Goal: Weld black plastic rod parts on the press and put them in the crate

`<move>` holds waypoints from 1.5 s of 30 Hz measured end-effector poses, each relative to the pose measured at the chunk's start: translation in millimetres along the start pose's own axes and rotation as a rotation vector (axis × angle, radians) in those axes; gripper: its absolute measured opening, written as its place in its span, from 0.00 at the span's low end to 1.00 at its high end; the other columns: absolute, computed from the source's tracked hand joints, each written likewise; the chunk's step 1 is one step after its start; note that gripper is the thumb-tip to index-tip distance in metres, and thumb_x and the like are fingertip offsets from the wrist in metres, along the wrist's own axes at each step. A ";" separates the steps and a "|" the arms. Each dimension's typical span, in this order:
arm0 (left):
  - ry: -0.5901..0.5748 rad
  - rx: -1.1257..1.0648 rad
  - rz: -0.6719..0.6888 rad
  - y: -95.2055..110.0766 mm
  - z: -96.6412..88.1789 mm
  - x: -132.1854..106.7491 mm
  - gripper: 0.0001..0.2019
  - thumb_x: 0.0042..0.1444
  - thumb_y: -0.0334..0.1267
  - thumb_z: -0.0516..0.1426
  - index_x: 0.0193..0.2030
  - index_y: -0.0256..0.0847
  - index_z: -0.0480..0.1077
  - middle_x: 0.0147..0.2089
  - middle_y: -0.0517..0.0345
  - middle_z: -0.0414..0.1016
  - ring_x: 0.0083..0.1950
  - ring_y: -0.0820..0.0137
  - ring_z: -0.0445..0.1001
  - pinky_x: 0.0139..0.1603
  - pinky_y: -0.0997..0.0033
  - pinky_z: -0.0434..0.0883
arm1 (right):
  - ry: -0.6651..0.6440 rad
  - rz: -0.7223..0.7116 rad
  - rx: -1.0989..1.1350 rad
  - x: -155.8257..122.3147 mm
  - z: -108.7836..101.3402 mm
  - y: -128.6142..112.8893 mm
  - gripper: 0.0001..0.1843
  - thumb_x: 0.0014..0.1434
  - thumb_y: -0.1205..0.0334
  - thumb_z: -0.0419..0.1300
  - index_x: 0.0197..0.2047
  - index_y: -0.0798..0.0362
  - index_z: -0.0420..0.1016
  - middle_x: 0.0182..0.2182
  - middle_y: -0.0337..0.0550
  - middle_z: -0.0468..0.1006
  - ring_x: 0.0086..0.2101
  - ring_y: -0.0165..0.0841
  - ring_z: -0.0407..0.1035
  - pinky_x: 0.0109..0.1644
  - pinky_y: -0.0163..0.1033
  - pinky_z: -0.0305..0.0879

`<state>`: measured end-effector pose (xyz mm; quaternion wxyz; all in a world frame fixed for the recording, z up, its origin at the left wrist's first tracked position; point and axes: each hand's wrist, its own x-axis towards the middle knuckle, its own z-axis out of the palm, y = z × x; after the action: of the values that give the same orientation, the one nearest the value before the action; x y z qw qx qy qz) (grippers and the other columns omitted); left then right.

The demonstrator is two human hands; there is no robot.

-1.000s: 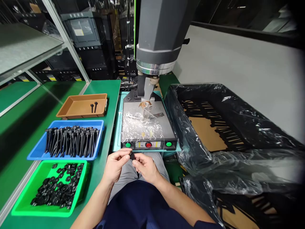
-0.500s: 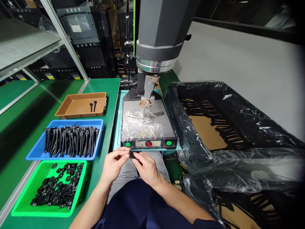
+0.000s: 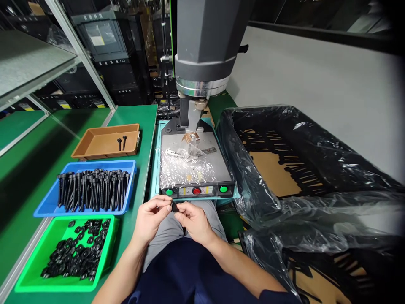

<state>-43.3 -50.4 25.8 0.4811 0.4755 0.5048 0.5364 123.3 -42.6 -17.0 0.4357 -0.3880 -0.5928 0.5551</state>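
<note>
My left hand (image 3: 152, 218) and my right hand (image 3: 195, 221) meet over my lap, just in front of the press machine's button panel (image 3: 196, 191). Both pinch one small black part (image 3: 174, 206) between their fingertips. Whether it is a screw, a washer or both together I cannot make out. To my left a green tray (image 3: 34, 270) holds several black washers. Behind it a blue tray (image 3: 47, 202) holds several black screws laid in a row.
A brown tray (image 3: 95, 145) with two black screws sits farther back on the green bench. The grey press head (image 3: 204, 46) hangs over a plate covered in clear film (image 3: 186, 169). At right stands a black crate lined with plastic (image 3: 300, 169).
My hands stay together on the small part, with only slight finger movement. The view has shifted a little.
</note>
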 end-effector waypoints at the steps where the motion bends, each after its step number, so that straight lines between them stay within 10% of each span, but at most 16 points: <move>1: -0.008 0.003 -0.003 0.4 -0.1 0.3 0.04 0.50 0.37 0.65 0.33 0.40 0.78 0.42 0.50 0.78 0.48 0.63 0.75 0.50 0.61 0.72 | -0.005 0.001 0.003 0.4 -0.6 0.8 0.09 0.58 0.59 0.60 0.41 0.53 0.74 0.24 0.35 0.67 0.22 0.26 0.61 0.26 0.32 0.61; 9: -0.098 0.052 -0.060 8.5 -2.9 4.8 0.05 0.50 0.38 0.65 0.31 0.39 0.78 0.43 0.50 0.76 0.45 0.65 0.75 0.44 0.67 0.72 | 0.064 -0.128 -0.188 0.1 -5.2 -6.0 0.08 0.58 0.63 0.60 0.41 0.52 0.77 0.27 0.38 0.70 0.27 0.29 0.63 0.32 0.35 0.62; 23: -0.208 0.061 -0.101 18.2 -6.5 16.3 0.06 0.47 0.37 0.67 0.30 0.38 0.79 0.39 0.49 0.78 0.45 0.64 0.75 0.49 0.64 0.71 | -0.103 0.207 0.342 3.1 -7.3 0.2 0.14 0.54 0.51 0.65 0.37 0.52 0.73 0.21 0.30 0.63 0.17 0.22 0.54 0.20 0.31 0.51; 45: -0.150 0.135 0.015 -35.4 19.8 16.0 0.16 0.56 0.43 0.61 0.51 0.45 0.74 0.59 0.48 0.67 0.56 0.61 0.71 0.54 0.60 0.72 | -0.069 0.205 0.257 31.4 -26.8 -3.8 0.21 0.61 0.45 0.58 0.48 0.53 0.71 0.23 0.37 0.74 0.20 0.27 0.65 0.22 0.32 0.61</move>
<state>-23.6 -31.9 -8.4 0.4803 0.5496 0.4988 0.4674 138.8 -4.7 -10.4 0.4024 -0.3683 -0.4890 0.6807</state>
